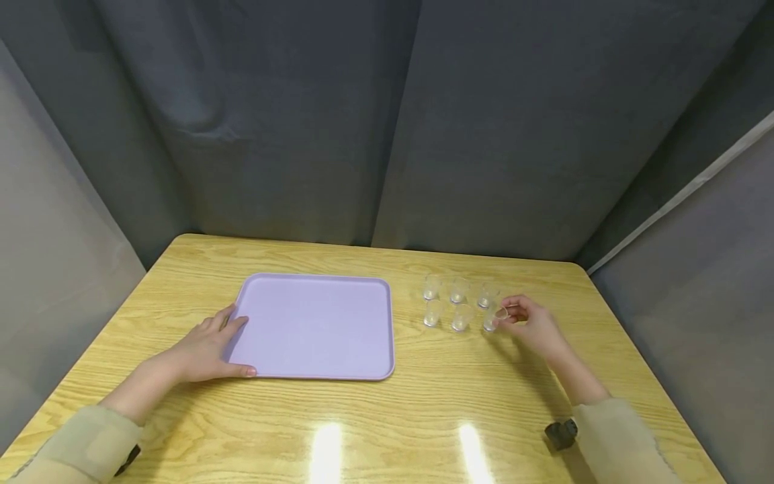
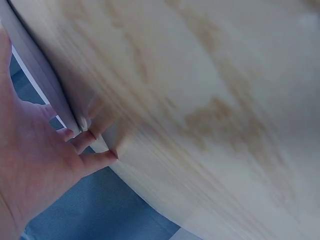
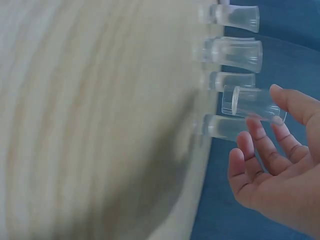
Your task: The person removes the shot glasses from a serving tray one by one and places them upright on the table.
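At the left of the table lies a flat lavender tray (image 1: 317, 329). My left hand (image 1: 202, 349) rests at its left side, fingers spread along the rim and thumb by the front corner. The left wrist view shows the left fingertips (image 2: 114, 156) touching the wood beside the tray edge. To the right stand small clear shot glasses (image 1: 461, 317) in two rows of three. My right hand (image 1: 532, 326) pinches the front-right shot glass (image 3: 255, 103) near its rim between thumb and fingers. This glass sits raised and slightly tilted in the right wrist view.
The wooden table (image 1: 387, 417) ends at a dark grey curtain (image 1: 302, 134) behind. Grey panels flank both sides. A back-row glass (image 1: 486, 294) stands close behind the pinched one. A small black device (image 1: 561, 433) sits at the right sleeve.
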The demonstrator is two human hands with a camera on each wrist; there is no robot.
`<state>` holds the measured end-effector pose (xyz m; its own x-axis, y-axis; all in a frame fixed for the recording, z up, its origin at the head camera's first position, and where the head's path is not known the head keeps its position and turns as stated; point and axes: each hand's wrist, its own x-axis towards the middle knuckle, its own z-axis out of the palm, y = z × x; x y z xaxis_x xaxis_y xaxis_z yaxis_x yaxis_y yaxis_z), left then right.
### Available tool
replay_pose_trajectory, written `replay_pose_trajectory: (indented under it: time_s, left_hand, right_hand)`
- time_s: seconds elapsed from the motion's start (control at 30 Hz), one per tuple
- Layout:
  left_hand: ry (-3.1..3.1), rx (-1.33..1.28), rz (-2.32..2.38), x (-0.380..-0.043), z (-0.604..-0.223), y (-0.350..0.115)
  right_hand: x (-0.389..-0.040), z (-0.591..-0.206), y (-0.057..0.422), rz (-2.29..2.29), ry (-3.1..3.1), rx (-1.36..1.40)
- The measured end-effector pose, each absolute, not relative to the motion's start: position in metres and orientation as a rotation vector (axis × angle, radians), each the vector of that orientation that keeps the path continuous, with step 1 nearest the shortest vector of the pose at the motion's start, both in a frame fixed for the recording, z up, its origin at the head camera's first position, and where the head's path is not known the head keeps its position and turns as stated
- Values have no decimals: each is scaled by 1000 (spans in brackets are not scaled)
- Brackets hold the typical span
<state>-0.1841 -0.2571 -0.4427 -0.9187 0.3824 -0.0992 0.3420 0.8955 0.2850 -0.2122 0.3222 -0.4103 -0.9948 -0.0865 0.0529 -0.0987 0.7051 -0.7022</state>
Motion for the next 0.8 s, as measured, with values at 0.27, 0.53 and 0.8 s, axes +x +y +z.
replay_pose_trajectory:
  time_s: [0.27, 0.53, 0.8]
  left_hand:
    - [2907, 558, 389, -185, -442, -256]
    - [2886, 552, 383, -186, -438, -254]
    - [2880, 549, 257, -195, -421, -249]
  right_hand:
    - [-218, -426, 327, 1173, -2946, 165]
    - [-219, -426, 330, 1226, -2970, 202]
    - [-206, -394, 330, 1057, -3004, 241]
